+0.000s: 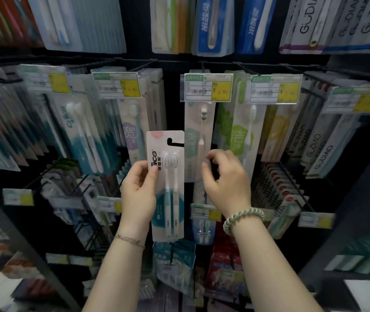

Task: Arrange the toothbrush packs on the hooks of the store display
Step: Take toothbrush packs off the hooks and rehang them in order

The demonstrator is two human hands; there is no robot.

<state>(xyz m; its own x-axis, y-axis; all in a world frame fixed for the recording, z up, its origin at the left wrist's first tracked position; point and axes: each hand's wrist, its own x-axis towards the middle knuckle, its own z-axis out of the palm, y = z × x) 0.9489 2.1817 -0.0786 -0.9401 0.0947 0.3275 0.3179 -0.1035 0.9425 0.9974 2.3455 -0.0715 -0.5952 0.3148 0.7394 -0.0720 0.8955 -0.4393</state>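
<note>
The left hand (138, 194) grips a twin toothbrush pack (171, 199) by its left edge. The pack stands upright, long axis vertical, with its hang slot (175, 143) at the top, opening rightward. The right hand (226, 183) is just to the right of the pack, fingers curled in front of a hanging pack (198, 136); whether it pinches that pack cannot be told. The centre hook (203, 66), behind its price tag (206, 87), lies up, farther and slightly right of the slot, so the left hand probably has to lift the pack there.
</note>
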